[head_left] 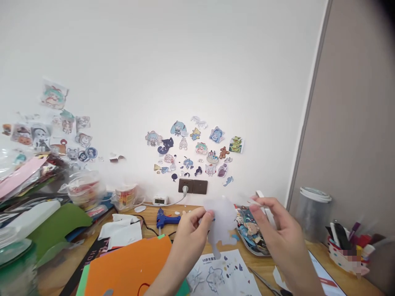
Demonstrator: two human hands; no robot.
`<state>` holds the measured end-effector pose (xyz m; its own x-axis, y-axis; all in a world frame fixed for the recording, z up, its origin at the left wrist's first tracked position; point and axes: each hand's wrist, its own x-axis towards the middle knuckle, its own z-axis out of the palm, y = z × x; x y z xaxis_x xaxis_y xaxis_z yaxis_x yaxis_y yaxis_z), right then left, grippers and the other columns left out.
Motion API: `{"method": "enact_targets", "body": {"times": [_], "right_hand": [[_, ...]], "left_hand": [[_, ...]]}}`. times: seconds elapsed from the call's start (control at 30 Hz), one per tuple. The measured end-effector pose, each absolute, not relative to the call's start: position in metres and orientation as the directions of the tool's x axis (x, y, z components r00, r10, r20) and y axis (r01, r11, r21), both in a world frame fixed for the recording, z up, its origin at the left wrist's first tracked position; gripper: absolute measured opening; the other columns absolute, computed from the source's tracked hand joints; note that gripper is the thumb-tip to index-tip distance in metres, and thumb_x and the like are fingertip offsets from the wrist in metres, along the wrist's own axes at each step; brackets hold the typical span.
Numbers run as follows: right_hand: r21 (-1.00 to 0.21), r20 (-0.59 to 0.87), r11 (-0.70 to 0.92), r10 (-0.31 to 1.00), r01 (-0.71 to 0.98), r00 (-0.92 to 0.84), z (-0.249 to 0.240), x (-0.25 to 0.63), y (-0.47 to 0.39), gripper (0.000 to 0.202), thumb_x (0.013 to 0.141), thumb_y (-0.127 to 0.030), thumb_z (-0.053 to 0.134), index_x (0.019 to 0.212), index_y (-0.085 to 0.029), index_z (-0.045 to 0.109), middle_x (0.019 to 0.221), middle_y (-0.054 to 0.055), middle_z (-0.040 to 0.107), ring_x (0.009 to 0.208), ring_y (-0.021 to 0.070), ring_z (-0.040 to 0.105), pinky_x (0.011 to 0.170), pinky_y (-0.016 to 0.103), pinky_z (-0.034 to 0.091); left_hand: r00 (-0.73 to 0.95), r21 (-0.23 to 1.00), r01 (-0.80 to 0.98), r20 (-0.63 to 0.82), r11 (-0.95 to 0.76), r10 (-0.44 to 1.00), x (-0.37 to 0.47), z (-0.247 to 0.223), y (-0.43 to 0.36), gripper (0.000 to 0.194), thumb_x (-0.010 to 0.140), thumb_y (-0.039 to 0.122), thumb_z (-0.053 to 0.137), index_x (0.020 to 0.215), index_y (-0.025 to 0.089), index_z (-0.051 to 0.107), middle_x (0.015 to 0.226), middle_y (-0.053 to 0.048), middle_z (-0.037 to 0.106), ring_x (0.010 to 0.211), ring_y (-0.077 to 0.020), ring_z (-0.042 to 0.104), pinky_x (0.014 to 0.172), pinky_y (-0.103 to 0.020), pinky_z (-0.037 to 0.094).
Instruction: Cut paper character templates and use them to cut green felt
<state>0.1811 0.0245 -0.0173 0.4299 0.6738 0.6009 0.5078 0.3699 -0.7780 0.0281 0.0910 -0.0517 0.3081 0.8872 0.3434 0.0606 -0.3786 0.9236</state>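
Above a wooden desk (257, 262) (sheet (226, 273) headed “13”), left hand (193, 230) pinches a cutout (224, 218), right hand (279, 230) a strip (259, 194).

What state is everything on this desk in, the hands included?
Left hand: closed on a thin white cut-out
Right hand: pinching something pale, too blurred to name
Glue gun: lying down, unheld
Plug: in the wall socket
Small clock: upright, digits unreadable
Tray: open, filled with pictures
Canister: lid on
Scissors: lying down, partly hidden
Orange sheet: lying on green
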Motion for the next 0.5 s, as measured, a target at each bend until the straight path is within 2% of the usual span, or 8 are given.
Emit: {"method": "enact_targets", "body": {"times": [0.1, 0.17, 0.27, 0.33, 0.5], "right_hand": [[-0.697, 0.633, 0.353, 0.713, 0.624, 0.303, -0.015, 0.187, 0.015, 0.029, 0.078, -0.054, 0.051, 0.072, -0.025, 0.056, 0.085, 0.002, 0.059, 0.090, 0.0231, 0.052, 0.075, 0.030, 0.039], [-0.688, 0.582, 0.323, 0.780, 0.650, 0.228, -0.015, 0.187, 0.013, 0.031, 0.081, -0.055, 0.047, 0.071, -0.026, 0.056, 0.078, 0.001, 0.056, 0.080, 0.0203, 0.052, 0.070, 0.028, 0.038], [-0.671, 0.528, 0.313, 0.838, 0.672, 0.136, -0.019, 0.185, 0.016, 0.034, 0.082, -0.056, 0.043, 0.073, -0.028, 0.059, 0.077, 0.001, 0.054, 0.074, 0.0178, 0.051, 0.060, 0.025, 0.039], [-0.649, 0.526, 0.325, 0.845, 0.688, 0.097, -0.022, 0.184, 0.021, 0.035, 0.082, -0.056, 0.043, 0.073, -0.028, 0.062, 0.076, 0.001, 0.054, 0.071, 0.0171, 0.051, 0.053, 0.023, 0.039], [-0.655, 0.506, 0.325, 0.859, 0.682, 0.077, -0.024, 0.179, 0.026, 0.032, 0.083, -0.049, 0.046, 0.070, -0.027, 0.066, 0.078, 0.003, 0.053, 0.072, 0.0162, 0.052, 0.049, 0.020, 0.040]], "left_hand": [[0.309, 0.909, 0.025, 0.388, -0.416, 0.868, 0.028, -0.051, 0.089, 0.035, 0.082, 0.051, 0.044, 0.072, 0.022, 0.060, 0.067, -0.002, 0.057, 0.069, -0.0191, 0.053, 0.061, -0.028, 0.045], [0.310, 0.913, -0.043, 0.399, -0.406, 0.863, 0.029, -0.051, 0.087, 0.029, 0.080, 0.048, 0.048, 0.081, 0.023, 0.063, 0.072, -0.002, 0.059, 0.070, -0.0193, 0.055, 0.060, -0.028, 0.045], [0.259, 0.934, -0.068, 0.356, -0.351, 0.898, 0.031, -0.051, 0.083, 0.030, 0.077, 0.046, 0.052, 0.096, 0.025, 0.064, 0.065, -0.002, 0.058, 0.066, -0.0205, 0.055, 0.055, -0.029, 0.046], [0.220, 0.945, -0.062, 0.328, -0.322, 0.919, 0.032, -0.051, 0.080, 0.033, 0.077, 0.046, 0.053, 0.099, 0.025, 0.065, 0.062, -0.002, 0.058, 0.064, -0.0205, 0.054, 0.053, -0.029, 0.045], [0.215, 0.924, -0.226, 0.357, -0.309, 0.909, 0.036, -0.048, 0.070, 0.034, 0.082, 0.043, 0.050, 0.102, 0.021, 0.067, 0.088, -0.004, 0.066, 0.076, -0.0181, 0.054, 0.063, -0.025, 0.043]]}}
